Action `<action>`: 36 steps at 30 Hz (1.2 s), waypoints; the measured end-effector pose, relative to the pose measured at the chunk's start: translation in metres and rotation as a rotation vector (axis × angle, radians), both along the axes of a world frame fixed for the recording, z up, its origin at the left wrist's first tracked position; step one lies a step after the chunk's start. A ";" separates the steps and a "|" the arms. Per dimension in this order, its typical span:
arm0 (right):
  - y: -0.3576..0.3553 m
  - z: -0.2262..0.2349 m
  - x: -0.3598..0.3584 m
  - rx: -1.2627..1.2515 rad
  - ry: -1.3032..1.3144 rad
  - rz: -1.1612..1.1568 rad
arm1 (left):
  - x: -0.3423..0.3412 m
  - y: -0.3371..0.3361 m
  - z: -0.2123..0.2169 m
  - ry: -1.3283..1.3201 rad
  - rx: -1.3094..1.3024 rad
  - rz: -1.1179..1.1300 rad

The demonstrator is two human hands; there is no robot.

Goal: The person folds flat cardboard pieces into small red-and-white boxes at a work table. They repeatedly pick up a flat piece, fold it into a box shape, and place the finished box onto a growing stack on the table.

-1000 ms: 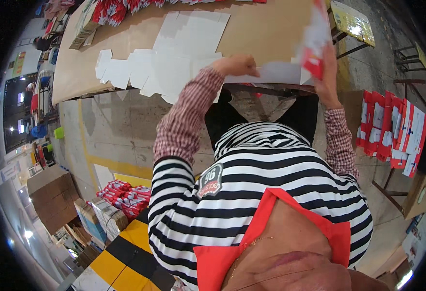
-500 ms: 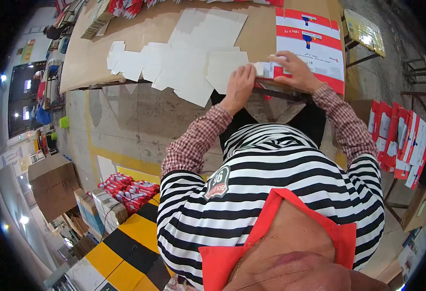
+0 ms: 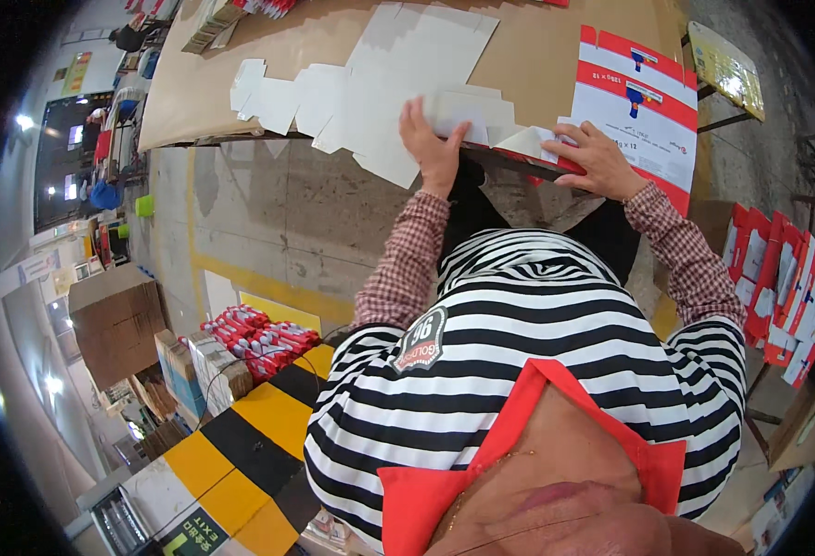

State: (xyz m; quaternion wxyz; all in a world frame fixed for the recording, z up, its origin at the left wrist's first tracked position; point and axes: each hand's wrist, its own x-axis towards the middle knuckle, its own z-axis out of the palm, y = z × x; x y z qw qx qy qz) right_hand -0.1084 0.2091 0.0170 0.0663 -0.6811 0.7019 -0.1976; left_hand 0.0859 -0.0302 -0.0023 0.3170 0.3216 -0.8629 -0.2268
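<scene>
A flat red-and-white die-cut carton blank (image 3: 644,97) lies on the brown table (image 3: 537,46) at its near right. My right hand (image 3: 593,157) presses on the blank's near left flap at the table edge. My left hand (image 3: 433,144) lies flat, fingers spread, on a folded white flap (image 3: 468,111) of the same blank, next to a stack of plain white carton blanks (image 3: 398,65). Neither hand lifts anything off the table.
More white blanks (image 3: 273,93) spread along the table's left part. Red-and-white folded cartons stand in a rack (image 3: 788,287) at my right and lie in a pile (image 3: 254,338) on the floor at my left, beside brown boxes (image 3: 115,320). Yellow-black floor marking (image 3: 259,417) runs below.
The red-and-white blank came down from my raised right hand onto the table. Both hands then moved onto its near edge and now press its flaps flat.
</scene>
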 end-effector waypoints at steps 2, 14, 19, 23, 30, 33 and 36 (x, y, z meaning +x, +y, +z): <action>0.006 0.000 -0.001 0.019 0.011 0.003 | -0.001 0.018 -0.002 0.095 0.093 0.217; 0.014 -0.005 -0.002 -0.014 -0.048 -0.012 | -0.023 0.058 0.024 0.650 0.786 0.047; 0.019 0.008 -0.003 0.106 -0.076 -0.035 | -0.064 0.064 0.029 -0.115 -0.291 -0.759; 0.039 0.013 -0.001 -0.013 0.027 -0.221 | -0.082 0.046 0.021 -0.262 -0.309 -0.972; 0.048 0.009 -0.006 -0.110 -0.034 -0.415 | -0.100 0.039 0.002 -0.193 -0.259 -0.942; 0.049 0.003 -0.006 -0.071 -0.028 -0.390 | -0.103 0.040 -0.001 -0.285 -0.325 -0.931; 0.048 -0.002 0.001 -0.032 0.013 -0.394 | -0.104 0.045 0.000 -0.375 -0.405 -0.910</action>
